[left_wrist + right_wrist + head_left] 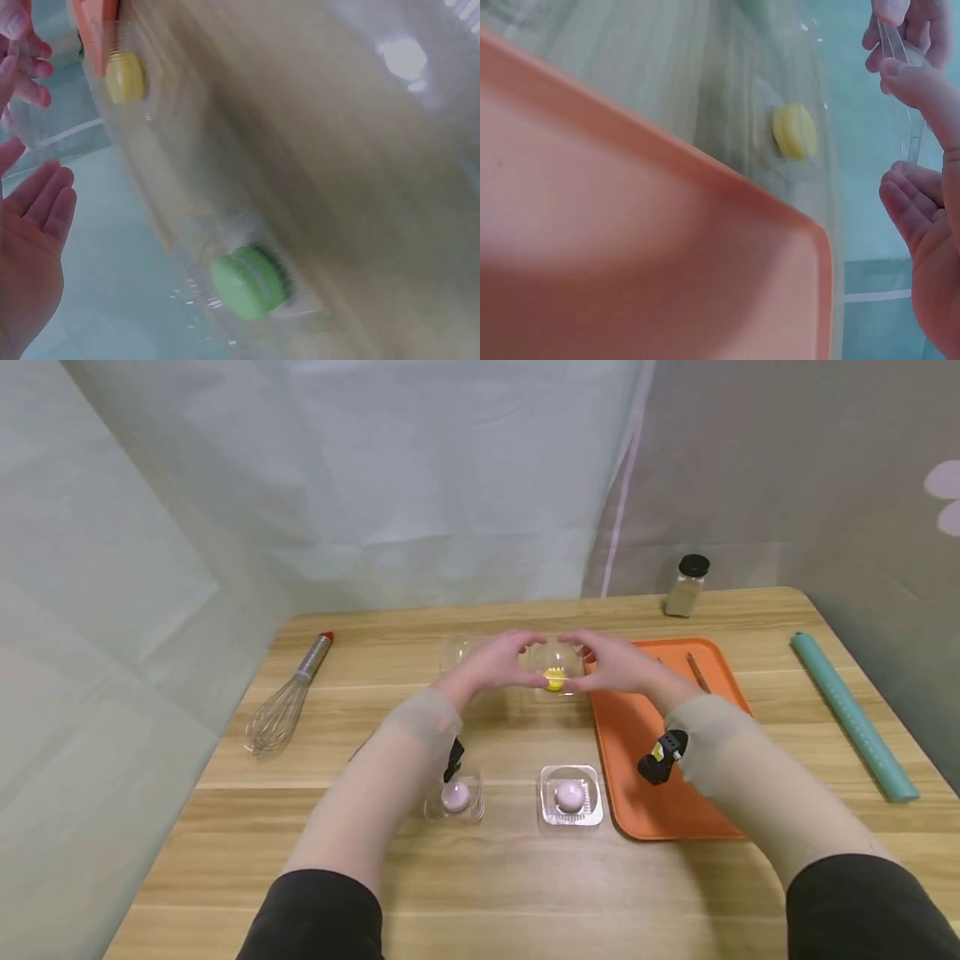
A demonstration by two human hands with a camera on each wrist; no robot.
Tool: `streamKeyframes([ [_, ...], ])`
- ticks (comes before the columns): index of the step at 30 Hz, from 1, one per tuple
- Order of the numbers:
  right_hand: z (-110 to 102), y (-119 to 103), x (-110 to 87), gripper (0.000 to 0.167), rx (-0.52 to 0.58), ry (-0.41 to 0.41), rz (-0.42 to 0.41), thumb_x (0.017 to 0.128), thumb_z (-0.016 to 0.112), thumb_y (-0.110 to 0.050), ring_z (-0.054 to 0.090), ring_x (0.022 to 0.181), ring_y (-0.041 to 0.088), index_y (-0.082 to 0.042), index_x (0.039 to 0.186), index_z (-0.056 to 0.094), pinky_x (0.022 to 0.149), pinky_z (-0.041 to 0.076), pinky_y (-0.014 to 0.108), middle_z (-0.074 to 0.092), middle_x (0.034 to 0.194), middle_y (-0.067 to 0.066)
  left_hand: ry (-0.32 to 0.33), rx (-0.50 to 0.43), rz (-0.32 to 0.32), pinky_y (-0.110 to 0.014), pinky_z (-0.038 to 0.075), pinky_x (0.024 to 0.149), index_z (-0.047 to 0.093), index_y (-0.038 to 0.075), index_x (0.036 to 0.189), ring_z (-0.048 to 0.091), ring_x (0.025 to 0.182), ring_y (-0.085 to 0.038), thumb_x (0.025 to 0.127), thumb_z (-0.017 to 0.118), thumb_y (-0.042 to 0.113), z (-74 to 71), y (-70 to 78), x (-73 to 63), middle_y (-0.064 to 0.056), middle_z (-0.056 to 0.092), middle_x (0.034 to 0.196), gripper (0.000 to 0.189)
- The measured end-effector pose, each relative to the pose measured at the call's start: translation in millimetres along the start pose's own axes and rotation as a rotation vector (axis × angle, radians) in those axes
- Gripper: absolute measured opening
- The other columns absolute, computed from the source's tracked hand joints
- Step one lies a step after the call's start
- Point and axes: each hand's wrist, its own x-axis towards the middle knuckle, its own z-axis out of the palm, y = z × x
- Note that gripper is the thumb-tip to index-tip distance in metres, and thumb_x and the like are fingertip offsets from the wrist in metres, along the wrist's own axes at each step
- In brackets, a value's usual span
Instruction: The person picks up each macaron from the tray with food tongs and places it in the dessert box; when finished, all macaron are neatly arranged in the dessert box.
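Note:
Both hands hold a clear plastic lid (916, 139) by its opposite sides, raised over the far middle of the table. My left hand (501, 662) has it at the left edge, my right hand (613, 663) at the right edge, thumbs toward me. Below and behind the lid, a yellow macaron (794, 132) sits in a clear plastic tray. To its left a green macaron (247, 281) lies in another clear tray; in the head view the left hand hides it. Nearer to me, two pale lilac macarons, one left (455, 796) and one right (570, 795), sit in clear trays.
An orange tray (637, 777) with thin brown-handled tools lies under the right forearm. A whisk (288, 697) is at the left, a teal rolling pin (853, 714) at the right. A black-capped jar (686, 587) stands at the back edge, before hanging curtains.

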Motion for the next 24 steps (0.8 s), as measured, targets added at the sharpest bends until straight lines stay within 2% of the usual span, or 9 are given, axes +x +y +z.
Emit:
streamKeyframes([
  [5,-3.8,2.0,0.0,0.074,0.008,-0.015,-0.012,0.076,0.078,-0.028,0.051,0.111,0.035,-0.01,0.138,0.042,0.091,0.043,0.048,0.047,0.136,0.014,-0.051,0.048,0.021,-0.039,0.038,0.1,0.045,0.009,0.136,0.046,0.12,-0.024,0.076,0.076,0.035,-6.1,5.0,4.8,-0.008,0.048,0.137,0.072],
  [10,4.5,4.9,5.7,0.074,-0.021,-0.026,-0.06,0.075,0.079,-0.029,0.051,0.111,0.036,-0.008,0.136,0.043,0.091,0.043,0.05,0.047,0.136,0.015,-0.116,0.092,-0.012,-0.04,0.036,0.102,0.044,0.009,0.136,0.045,0.123,-0.025,0.076,0.077,0.031,-6.2,3.3,4.7,-0.01,0.048,0.136,0.072],
  [16,18.1,9.6,12.1,0.073,-0.06,-0.047,-0.059,0.076,0.078,-0.029,0.043,0.122,0.035,-0.007,0.136,0.043,0.1,0.034,0.053,0.046,0.137,0.017,-0.175,0.104,-0.065,-0.039,0.032,0.106,0.04,0.007,0.139,0.041,0.127,-0.026,0.079,0.076,0.025,2.7,-0.7,4.1,-0.012,0.044,0.14,0.072],
  [24,27.2,9.1,14.1,0.072,-0.084,-0.056,0.018,0.075,0.079,-0.031,0.044,0.12,0.036,-0.011,0.135,0.045,0.099,0.034,0.054,0.049,0.132,0.018,-0.188,0.106,-0.126,-0.041,0.03,0.107,0.037,0.009,0.141,0.04,0.128,-0.026,0.081,0.074,0.021,11.9,-2.5,4.5,-0.012,0.042,0.142,0.072],
])
